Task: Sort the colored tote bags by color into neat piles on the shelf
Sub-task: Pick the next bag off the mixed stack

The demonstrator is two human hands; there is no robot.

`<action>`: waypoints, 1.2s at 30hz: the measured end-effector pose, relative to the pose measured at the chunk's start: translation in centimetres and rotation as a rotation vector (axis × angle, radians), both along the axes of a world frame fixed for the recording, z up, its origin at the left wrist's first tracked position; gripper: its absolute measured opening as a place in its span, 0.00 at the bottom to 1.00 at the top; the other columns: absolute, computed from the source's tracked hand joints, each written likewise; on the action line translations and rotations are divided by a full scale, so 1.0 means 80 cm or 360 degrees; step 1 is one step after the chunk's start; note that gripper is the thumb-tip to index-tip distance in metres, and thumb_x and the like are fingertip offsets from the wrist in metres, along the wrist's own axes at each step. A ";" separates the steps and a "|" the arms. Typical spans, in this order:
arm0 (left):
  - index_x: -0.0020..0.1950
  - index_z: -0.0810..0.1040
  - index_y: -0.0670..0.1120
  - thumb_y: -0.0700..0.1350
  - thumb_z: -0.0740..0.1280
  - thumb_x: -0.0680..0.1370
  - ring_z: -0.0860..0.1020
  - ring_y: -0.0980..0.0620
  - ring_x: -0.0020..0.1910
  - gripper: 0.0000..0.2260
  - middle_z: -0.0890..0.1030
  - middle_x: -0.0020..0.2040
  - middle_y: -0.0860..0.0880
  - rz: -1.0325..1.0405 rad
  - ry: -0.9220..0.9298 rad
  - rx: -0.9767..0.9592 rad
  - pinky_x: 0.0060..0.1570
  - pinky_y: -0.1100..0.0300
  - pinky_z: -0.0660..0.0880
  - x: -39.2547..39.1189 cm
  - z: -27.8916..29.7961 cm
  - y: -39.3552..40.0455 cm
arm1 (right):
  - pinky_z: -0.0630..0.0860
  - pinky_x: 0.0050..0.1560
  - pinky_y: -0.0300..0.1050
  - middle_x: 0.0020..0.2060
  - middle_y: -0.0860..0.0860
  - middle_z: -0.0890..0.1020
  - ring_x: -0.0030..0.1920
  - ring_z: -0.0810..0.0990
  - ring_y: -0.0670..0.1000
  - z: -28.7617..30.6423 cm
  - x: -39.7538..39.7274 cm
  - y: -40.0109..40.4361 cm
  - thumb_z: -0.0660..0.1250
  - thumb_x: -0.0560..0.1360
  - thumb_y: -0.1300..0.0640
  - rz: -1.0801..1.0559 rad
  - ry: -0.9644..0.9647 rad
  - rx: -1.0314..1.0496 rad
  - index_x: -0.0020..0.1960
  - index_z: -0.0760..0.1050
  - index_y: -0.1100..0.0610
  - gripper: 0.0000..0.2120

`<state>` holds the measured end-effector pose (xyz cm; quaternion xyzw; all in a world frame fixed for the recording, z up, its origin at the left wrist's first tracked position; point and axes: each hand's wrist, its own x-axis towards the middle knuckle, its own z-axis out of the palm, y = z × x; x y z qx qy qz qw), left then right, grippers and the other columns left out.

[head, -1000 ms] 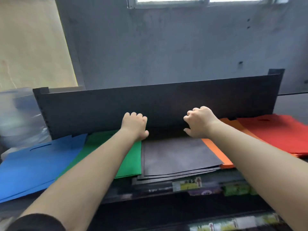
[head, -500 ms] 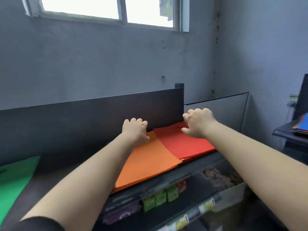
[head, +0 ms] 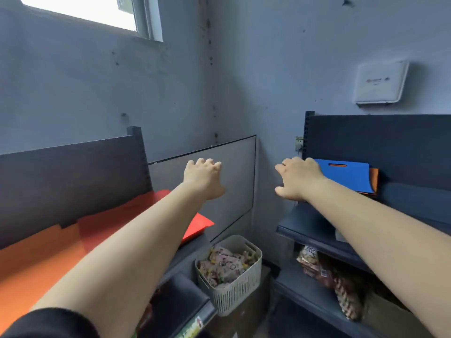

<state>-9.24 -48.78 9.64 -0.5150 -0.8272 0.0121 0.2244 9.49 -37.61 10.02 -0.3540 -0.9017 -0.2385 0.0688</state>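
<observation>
Both my arms stretch forward in the air and hold nothing. My left hand (head: 204, 179) hovers with loosely curled fingers above the right end of the left shelf (head: 73, 172), where a red bag pile (head: 117, 215) lies beside an orange bag pile (head: 36, 259). My right hand (head: 298, 178) hangs with relaxed fingers just left of a mixed stack on the right shelf (head: 305, 228). That stack has a blue tote bag (head: 346, 175) on top and an orange bag (head: 374, 178) peeking out beneath it.
A grey slatted basket (head: 234, 286) full of packets stands on the floor in the corner between the two shelves. Snack packets (head: 324, 272) lie on the right unit's lower shelf. A white box (head: 380, 81) hangs on the wall above.
My view has swung to the right, from the black, green and blue piles past orange and red to the corner. Both hands have lifted off the bags and moved toward the right shelf.
</observation>
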 end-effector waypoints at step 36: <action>0.68 0.68 0.47 0.61 0.50 0.81 0.72 0.46 0.62 0.24 0.74 0.64 0.47 -0.0970 -0.0384 -0.0522 0.54 0.54 0.70 0.078 -0.173 0.593 | 0.67 0.61 0.51 0.61 0.54 0.74 0.61 0.72 0.55 -0.167 0.108 0.449 0.50 0.82 0.46 -0.1007 0.0169 -0.0555 0.67 0.68 0.57 0.21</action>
